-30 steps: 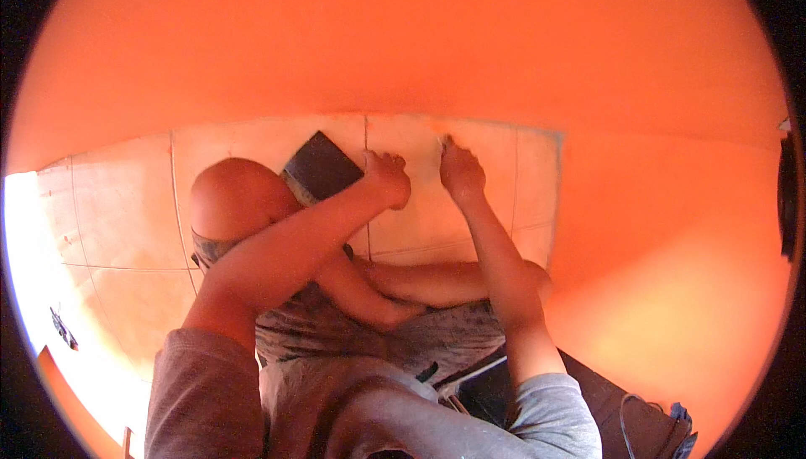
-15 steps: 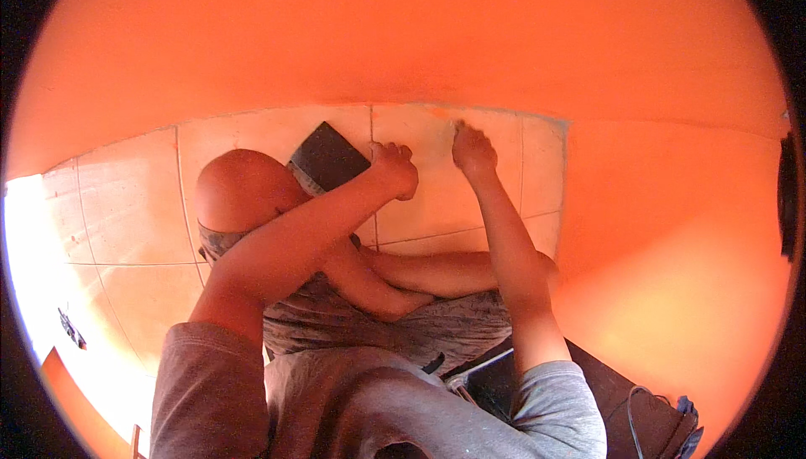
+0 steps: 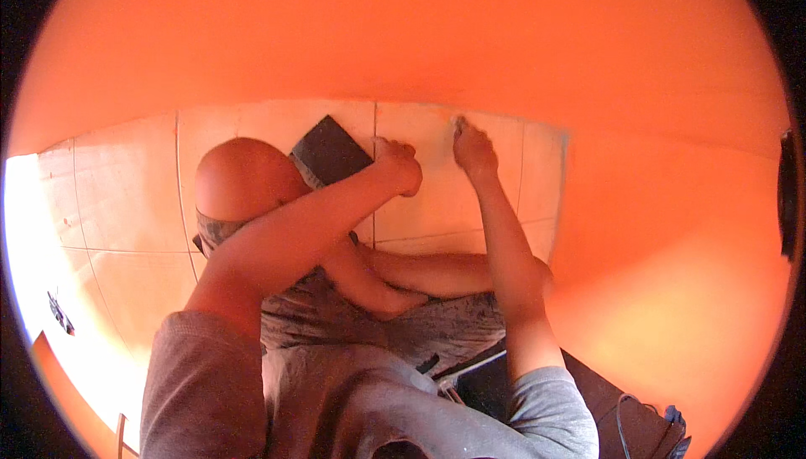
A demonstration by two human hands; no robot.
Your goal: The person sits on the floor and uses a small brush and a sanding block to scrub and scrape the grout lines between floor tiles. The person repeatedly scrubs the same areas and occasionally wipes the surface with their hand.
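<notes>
My left hand is held over the pale floor tiles, its fingers curled closed; whatever may be inside them is hidden. Beside it lies a dark, flat, square piece with a lighter edge strip. To the right, my right hand is closed low over the tiles near the foot of the orange wall. A small light-and-dark bit shows at its fingertips, too small to name. On the tiles around that hand is a faint greyish patch.
My bent bare knee and crossed legs take up the floor in front of me. A side wall rises close on the right. Behind my right arm stand a dark flat-topped object and a cable. Bright light enters at far left.
The view has tilted slightly. My right hand stays near the foot of the wall, with the small bit at its fingertips showing more. My left hand has hardly moved.
</notes>
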